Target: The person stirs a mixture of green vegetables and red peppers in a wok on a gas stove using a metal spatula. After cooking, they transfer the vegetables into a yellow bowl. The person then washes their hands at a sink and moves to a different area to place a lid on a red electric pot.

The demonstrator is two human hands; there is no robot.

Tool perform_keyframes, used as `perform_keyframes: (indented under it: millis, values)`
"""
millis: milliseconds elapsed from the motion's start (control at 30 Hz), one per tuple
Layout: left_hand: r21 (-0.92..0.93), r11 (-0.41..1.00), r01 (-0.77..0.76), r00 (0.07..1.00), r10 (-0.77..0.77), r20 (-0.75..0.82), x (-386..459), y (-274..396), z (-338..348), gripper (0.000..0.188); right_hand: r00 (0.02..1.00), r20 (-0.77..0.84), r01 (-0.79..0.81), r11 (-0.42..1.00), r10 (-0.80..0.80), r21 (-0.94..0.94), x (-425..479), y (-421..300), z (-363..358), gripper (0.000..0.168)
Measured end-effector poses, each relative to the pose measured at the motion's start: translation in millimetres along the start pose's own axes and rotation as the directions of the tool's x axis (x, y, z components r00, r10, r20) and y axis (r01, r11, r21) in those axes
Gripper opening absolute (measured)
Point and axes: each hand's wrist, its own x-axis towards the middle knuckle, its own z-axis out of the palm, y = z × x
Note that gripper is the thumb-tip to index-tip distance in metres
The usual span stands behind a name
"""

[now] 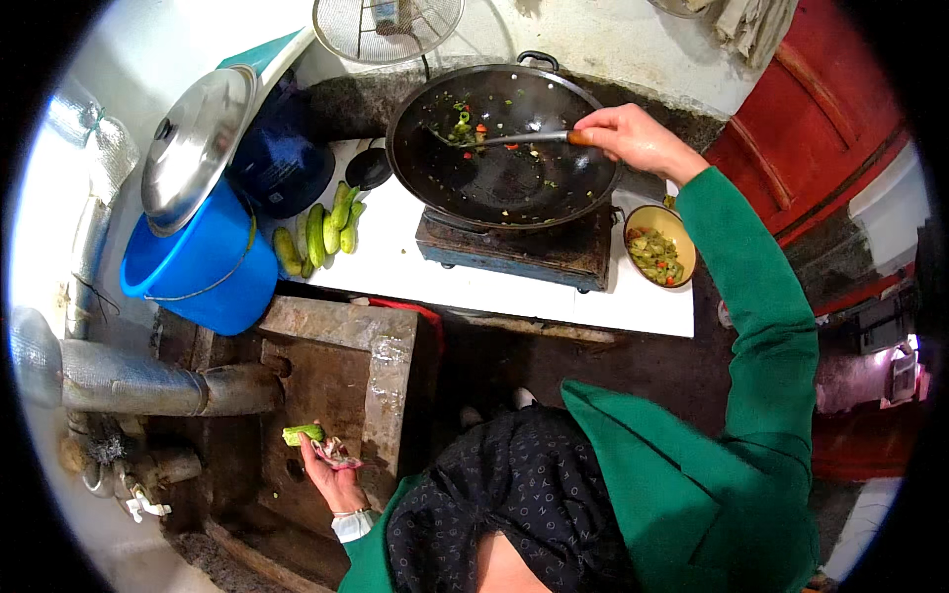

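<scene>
My right hand (pixel 619 135) grips the wooden handle end of a metal spatula (pixel 530 138) over a large black wok (pixel 504 185). The spatula's head rests among chopped green and red bits (pixel 465 130) at the wok's left side. Beneath the wok stands a gas stove (pixel 511 252). Over the stone sink at lower left, my left hand (pixel 334 474) holds a short piece of cucumber (pixel 302 434). A crumpled cloth or wrapper (pixel 337 452), too unclear to name exactly, is in the same hand.
A bowl of cooked vegetables (pixel 656 256) sits right of the stove. Several cucumbers (pixel 316 236) lie on the white counter (pixel 385 256), beside a blue bucket (pixel 215 259) with a metal lid (pixel 196 148) leaning on it. The stone sink (pixel 334 322) has a white tap (pixel 148 506).
</scene>
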Motion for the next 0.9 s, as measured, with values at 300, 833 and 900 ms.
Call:
perform_keyframes:
  millis: [300,833,900]
  values:
    - [0.036,0.999,-0.005,1.000,0.005,-0.014,1,1,-6,0.042,0.983,0.176,0.059,0.829,0.048,-0.557,-46,-62,-94,0.025]
    - [-0.077,0.997,0.015,0.999,-0.012,0.041,-3,-8,-9,0.038,0.995,0.096,0.084,0.706,-0.022,-0.703,-25,-65,-88,0.020]
    - [-0.057,0.997,0.047,0.997,-0.043,0.066,-4,-5,-6,0.037,0.999,-0.008,0.018,0.709,-0.033,-0.705,-15,-45,-68,0.021]
